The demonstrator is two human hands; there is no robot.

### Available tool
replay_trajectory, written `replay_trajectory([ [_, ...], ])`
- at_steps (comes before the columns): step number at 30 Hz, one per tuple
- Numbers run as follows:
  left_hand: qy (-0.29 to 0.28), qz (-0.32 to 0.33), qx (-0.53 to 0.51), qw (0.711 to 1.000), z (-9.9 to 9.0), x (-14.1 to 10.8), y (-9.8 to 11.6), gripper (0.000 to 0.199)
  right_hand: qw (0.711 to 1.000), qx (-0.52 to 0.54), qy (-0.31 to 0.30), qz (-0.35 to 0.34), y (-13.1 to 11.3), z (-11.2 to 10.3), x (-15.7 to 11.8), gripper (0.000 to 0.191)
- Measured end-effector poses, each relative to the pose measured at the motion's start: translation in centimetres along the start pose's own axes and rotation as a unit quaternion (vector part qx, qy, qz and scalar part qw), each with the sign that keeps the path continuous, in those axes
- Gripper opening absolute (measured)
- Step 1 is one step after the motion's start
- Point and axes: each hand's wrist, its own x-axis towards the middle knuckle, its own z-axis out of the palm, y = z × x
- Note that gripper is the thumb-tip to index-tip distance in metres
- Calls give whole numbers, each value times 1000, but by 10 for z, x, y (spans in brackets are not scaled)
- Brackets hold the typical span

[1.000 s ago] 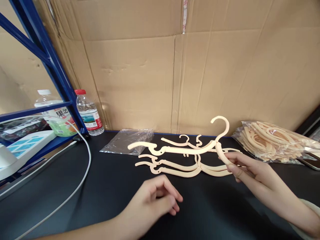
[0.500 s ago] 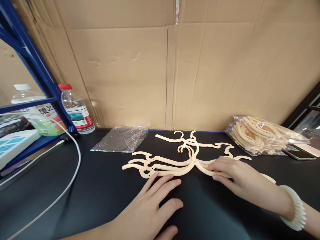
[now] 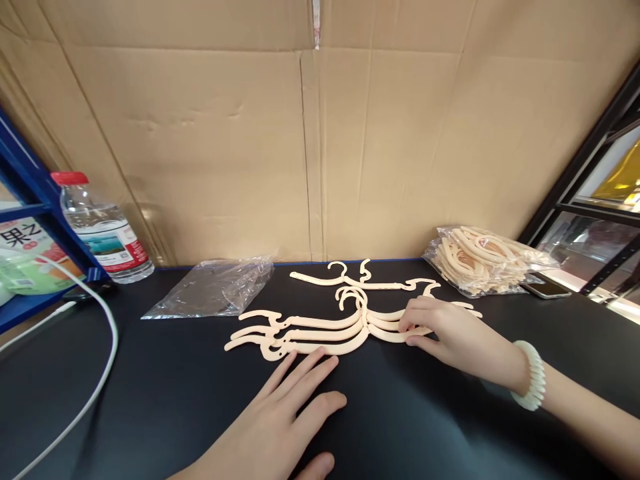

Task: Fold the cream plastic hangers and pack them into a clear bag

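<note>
Several cream folding clothes hangers (image 3: 327,335) lie nested on the black table, their hooks (image 3: 356,293) bunched at the middle and pointing away from me. My left hand (image 3: 280,413) is spread open, with its fingertips touching the lower edge of the nearest hanger's left arm. On the right side, my right hand (image 3: 440,330) pinches the right arms of the hangers between thumb and fingers; it hides part of them. Behind the nested group lies a separate cream hanger piece (image 3: 320,280), near small loose hooked parts (image 3: 367,269).
A flat clear plastic bag (image 3: 207,287) lies at the back left. Bagged hangers (image 3: 480,260) sit at the back right beside a phone (image 3: 547,287). At left are a water bottle (image 3: 107,233), a blue shelf (image 3: 30,213) and a white cable (image 3: 113,347). Cardboard (image 3: 240,147) stands behind.
My view has swung to the right. The nested hangers' hooks have come closer together and their arms lie more evenly in line. My right hand keeps its hold; my left stays spread.
</note>
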Motion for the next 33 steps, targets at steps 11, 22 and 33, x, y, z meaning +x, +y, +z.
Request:
replay_trajectory([
  [11, 24, -10, 13, 1000, 2, 0, -1, 50, 1000, -18, 0, 18, -1, -4, 1, 13],
  [22, 11, -9, 10, 1000, 2, 0, 0, 47, 999, -24, 20, 10, -2, -8, 3, 14],
  [33, -37, -2, -11, 999, -1, 6, 0, 46, 998, 5, 44, 36, 8, -7, 4, 17],
])
